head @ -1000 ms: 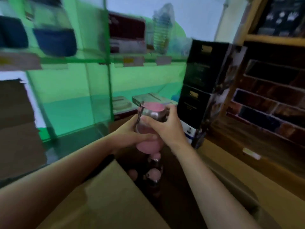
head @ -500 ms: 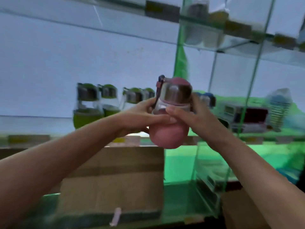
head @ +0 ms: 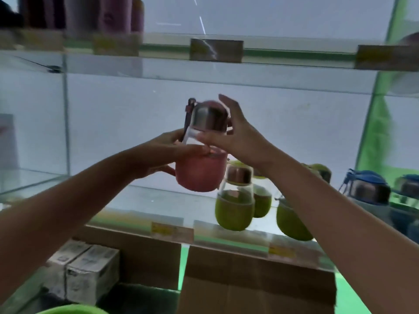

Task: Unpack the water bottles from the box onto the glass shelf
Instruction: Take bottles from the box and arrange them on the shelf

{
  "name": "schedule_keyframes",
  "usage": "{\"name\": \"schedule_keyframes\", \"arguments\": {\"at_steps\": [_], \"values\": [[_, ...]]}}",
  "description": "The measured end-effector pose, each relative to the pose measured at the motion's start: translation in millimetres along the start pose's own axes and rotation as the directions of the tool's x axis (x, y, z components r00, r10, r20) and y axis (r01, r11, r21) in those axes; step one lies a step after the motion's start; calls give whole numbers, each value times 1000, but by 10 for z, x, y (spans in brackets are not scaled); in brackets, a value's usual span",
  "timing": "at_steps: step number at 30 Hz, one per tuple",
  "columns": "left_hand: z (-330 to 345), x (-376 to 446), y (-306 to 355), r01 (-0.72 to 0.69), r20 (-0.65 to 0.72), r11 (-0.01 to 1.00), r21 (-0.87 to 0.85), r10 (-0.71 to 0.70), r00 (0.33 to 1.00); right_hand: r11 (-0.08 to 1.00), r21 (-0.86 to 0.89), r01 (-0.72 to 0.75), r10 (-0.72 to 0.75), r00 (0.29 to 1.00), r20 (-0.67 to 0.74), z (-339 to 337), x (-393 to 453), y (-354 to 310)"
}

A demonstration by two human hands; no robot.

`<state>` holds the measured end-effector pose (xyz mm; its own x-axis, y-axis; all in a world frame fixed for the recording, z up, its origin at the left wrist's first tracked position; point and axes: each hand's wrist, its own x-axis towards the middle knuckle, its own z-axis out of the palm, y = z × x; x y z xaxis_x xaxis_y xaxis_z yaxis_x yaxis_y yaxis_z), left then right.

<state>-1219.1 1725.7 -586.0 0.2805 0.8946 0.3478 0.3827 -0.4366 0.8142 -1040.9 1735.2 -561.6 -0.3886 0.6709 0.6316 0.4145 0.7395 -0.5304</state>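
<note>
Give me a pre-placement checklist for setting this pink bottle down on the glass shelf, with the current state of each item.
1. Grip: left hand holds the pink bottle at its waist, right hand at the metal cap: ok.
2. Bottle upright: tilted slightly: not ok.
3. Bottle down on the glass shelf: held above it: not ok.
4. Free spot: bare glass left of the green bottles: ok.
5. Clearance from the nearest green bottle: close on the right: cannot tell.
6. Cap screwed tight: cannot tell.
</note>
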Motion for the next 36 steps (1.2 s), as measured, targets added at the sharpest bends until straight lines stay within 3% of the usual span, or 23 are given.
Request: {"name": "schedule_keyframes", "arguments": {"at_steps": [2,8,18,23,26,28,30,32,36], "values": [[-55,76,-212,71,-46,997,-9,-71,996,993,-113,14,-7,998,57,141,175,75],[-29,441,-861,192,-96,973,-126,-205,974,926,-367,-86,161,971,178,408,656,402],[182,897,-1307,226,-14,955,-190,-233,972,857,-488,-168,317,917,241,358,812,767],[267,940,-1375,269,-23,943,-193,-279,960,860,-491,-138,285,928,239,287,787,772],[287,919,-1261,214,-15,964,-160,-219,976,881,-456,-125,236,951,197,185,720,741],[282,913,-1161,169,-137,985,-47,-174,975,897,-427,-117,197,969,149,77,640,717],[305,867,-972,258,-384,961,96,-204,901,909,-400,-115,167,981,97,-47,535,689],[371,796,-692,246,-550,959,143,-130,825,918,-378,-122,150,988,46,-185,404,654],[650,632,-105,3,-539,998,57,28,842,935,-327,-136,134,991,-29,-533,13,580]]}}
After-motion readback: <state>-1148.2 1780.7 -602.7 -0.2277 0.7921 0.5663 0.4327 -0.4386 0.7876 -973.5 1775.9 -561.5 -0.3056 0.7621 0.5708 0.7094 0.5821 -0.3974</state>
